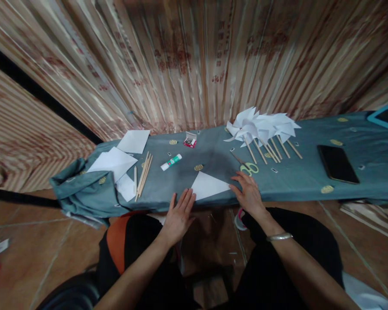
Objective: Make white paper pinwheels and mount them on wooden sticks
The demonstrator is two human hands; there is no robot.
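Note:
A white paper triangle (210, 186) lies flat on the cloth-covered table near its front edge. My left hand (180, 215) rests at the triangle's left corner, fingers stretched out and touching it. At the right tip is my right hand (248, 193), its fingers apart and its thumb side by the paper. Just beyond that hand lie scissors (250, 168) with yellow-green handles. A glue stick (171, 162) with a green label sits behind and left of the triangle, and a small red box (190, 140) of metal bits stands open farther back.
Several paper pinwheels (261, 127) on wooden sticks lie at the back right. Loose wooden sticks (144, 176) and white paper sheets (113, 161) are on the left. A black phone (338, 163) and a blue-edged device (386, 117) lie right. A pleated curtain (194, 64) hangs behind.

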